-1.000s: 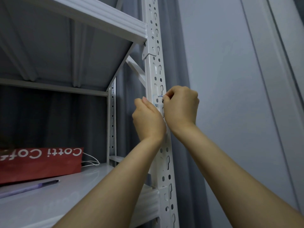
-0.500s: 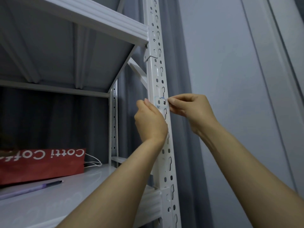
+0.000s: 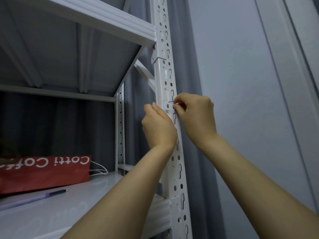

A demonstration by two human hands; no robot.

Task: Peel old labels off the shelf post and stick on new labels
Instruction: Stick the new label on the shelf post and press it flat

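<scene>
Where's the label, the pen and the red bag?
label (image 3: 167, 109): head view, on its lower part.
pen (image 3: 34, 198): head view, on its purple barrel.
red bag (image 3: 43, 175): head view, on its red side.

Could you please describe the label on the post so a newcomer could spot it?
Follow the white perforated post down from the upper shelf to the right hand. Right beside it sits the label, a small pale patch; only it carries blue ink marks.

White shelf post (image 3: 163, 80) punched with keyhole slots and round holes; pale label (image 3: 167, 106) marked in blue; red bag (image 3: 43, 175) lettered in white; lilac pen (image 3: 34, 199); grey curtain (image 3: 189, 66).
</scene>
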